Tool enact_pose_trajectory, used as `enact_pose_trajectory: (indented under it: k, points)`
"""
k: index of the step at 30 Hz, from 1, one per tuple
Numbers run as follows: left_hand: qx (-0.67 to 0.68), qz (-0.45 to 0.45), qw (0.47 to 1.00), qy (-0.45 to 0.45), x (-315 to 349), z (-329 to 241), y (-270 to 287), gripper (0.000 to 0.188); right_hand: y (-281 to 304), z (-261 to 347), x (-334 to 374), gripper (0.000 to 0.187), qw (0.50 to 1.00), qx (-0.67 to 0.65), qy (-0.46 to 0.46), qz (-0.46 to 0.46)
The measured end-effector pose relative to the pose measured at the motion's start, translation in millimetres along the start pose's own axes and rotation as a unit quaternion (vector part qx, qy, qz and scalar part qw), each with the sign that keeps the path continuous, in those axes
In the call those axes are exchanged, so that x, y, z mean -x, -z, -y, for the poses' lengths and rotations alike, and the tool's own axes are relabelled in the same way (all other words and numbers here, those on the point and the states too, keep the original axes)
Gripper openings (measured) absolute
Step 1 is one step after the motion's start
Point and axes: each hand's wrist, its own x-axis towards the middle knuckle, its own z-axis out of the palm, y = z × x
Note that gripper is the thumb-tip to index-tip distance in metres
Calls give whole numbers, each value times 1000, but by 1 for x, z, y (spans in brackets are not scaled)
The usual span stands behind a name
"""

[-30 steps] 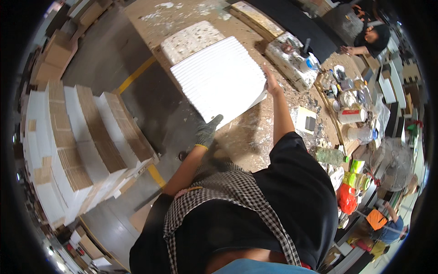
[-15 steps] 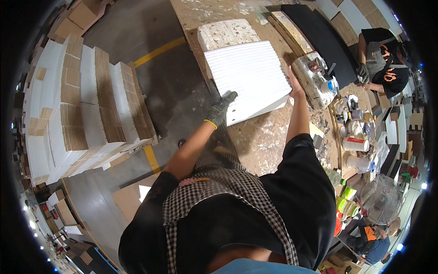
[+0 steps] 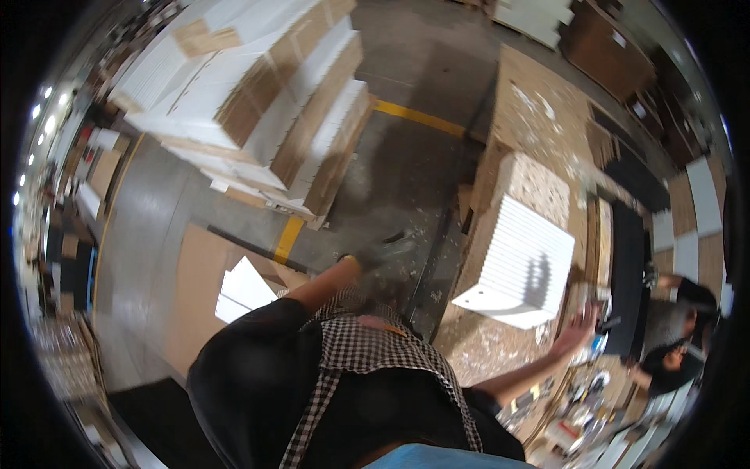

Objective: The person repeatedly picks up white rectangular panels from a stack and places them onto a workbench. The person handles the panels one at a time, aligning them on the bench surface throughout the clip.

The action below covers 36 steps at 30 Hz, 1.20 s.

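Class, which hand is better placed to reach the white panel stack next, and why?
Right, probably: the right hand appears open, close beside the white panel stack. The left hand, blurred, is farther off, over the floor.

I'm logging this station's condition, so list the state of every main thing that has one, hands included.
White panel stack, on the workbench, edges stepped, touched by neither hand
Left hand, gloved, blurred, grip unclear
Right hand, bare, fingers spread, holding nothing visible
White-and-brown panel pile, stacked in steps
Brown sheet, flat on the floor, white pieces on it
Checkered apron, worn
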Motion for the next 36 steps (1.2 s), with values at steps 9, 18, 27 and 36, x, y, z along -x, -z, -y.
enact_pose_trajectory:
  k: [9,18,27,36]
  points:
    - [406,-293,856,128,134,12,111,47,-282,28,111,77,831,-191,-98,513]
    - [211,-186,960,13,102,-22,250,57,-597,39,172,59,661,21,34,749]
    - [193,-314,926,79,169,25,362,52,-918,18,224,87,681,145,381,609]
    - [389,-517,763,-6,193,28,372,47,-1191,-47,222,83,696,193,484,494]
